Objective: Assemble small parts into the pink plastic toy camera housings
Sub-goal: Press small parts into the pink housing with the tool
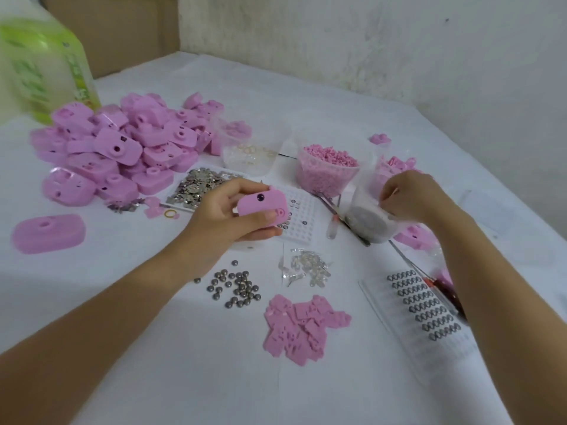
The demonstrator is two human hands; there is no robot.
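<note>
Gripping hand: left hand (224, 210) holds one pink housing (262, 207), near centre.
Other hand: right hand (408, 194) bent over clear cup (366, 220); its grip I cannot tell.
Surface: white table (184, 348), housing heap (116, 148) far left.
Room: stained white wall (368, 41), far.

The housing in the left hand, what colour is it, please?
The housing is pink, with a dark lens; head view.

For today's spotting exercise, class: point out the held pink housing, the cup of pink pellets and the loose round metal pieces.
held pink housing (254, 209): head view, front face below the lens.
cup of pink pellets (325, 179): head view, clear side wall.
round metal pieces (242, 288): head view, middle of the cluster.
</note>
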